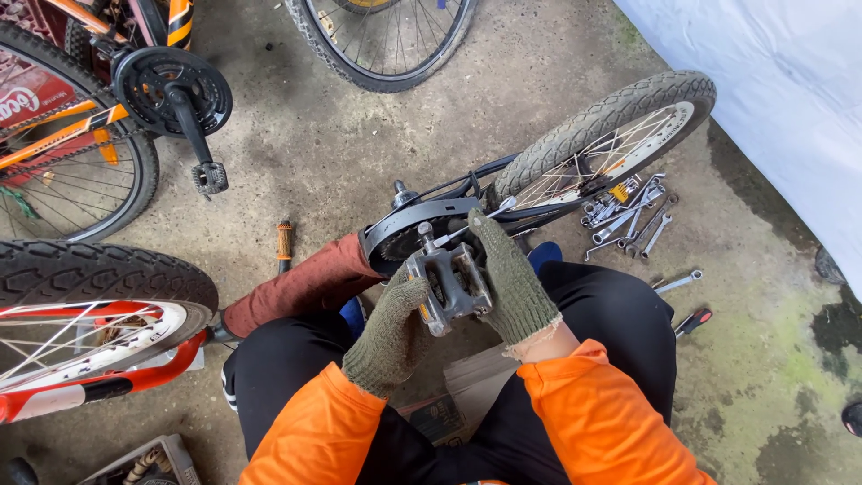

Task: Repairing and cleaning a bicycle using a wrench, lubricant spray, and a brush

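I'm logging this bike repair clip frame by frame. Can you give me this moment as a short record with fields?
setting: concrete floor, bicycles around a seated person
left hand: green knit glove, grips the grey bicycle pedal from the left
right hand: green knit glove, wraps the pedal from the right
pedal position: in front of the chain guard of a small black bicycle lying on its side
tools: pile of wrenches by the rear wheel; one loose wrench; red-handled screwdriver
other: orange handlebar grip on the floor

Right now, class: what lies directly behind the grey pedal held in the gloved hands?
Behind the pedal sits a black chain guard on a small bicycle lying on its side. The left hand and right hand cover the pedal's sides.
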